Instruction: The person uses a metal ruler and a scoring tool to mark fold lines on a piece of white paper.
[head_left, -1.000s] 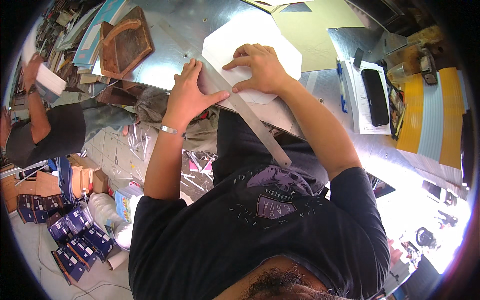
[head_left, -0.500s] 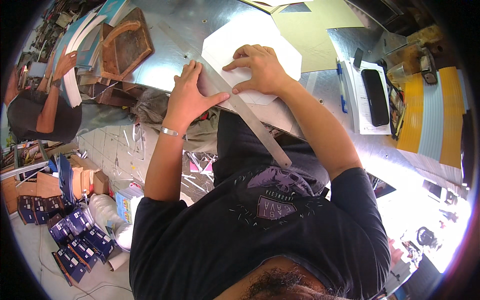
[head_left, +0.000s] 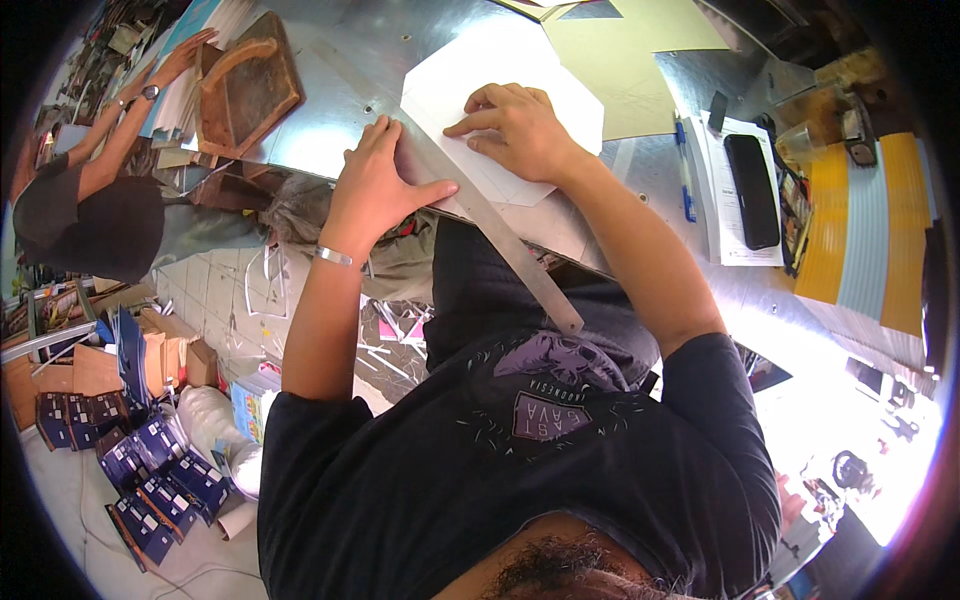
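Note:
A long steel ruler [head_left: 515, 258] lies slantwise across the near edge of a white sheet [head_left: 490, 65] with cut-off corners, its lower end reaching out past the table edge. My left hand [head_left: 385, 185] rests along the ruler, fingers stretched forward and thumb spread across the metal. On the sheet, to the right of the ruler, is my right hand [head_left: 520, 130]. Its fingers are bent and apart, with the index finger pointing left and the thumb just below it. I see nothing between those fingers.
A wooden block with a handle [head_left: 248, 85] stands at the table's left. Greenish card [head_left: 640, 85] lies far right. Nearer are a pen [head_left: 686, 172] and a phone [head_left: 750, 192] on papers. A co-worker's hand [head_left: 185, 55] touches a book stack at far left.
My right thumb has come off the ruler and drawn in toward the index finger. My left hand and the ruler have barely moved. The co-worker's arms have reached farther over the stack.

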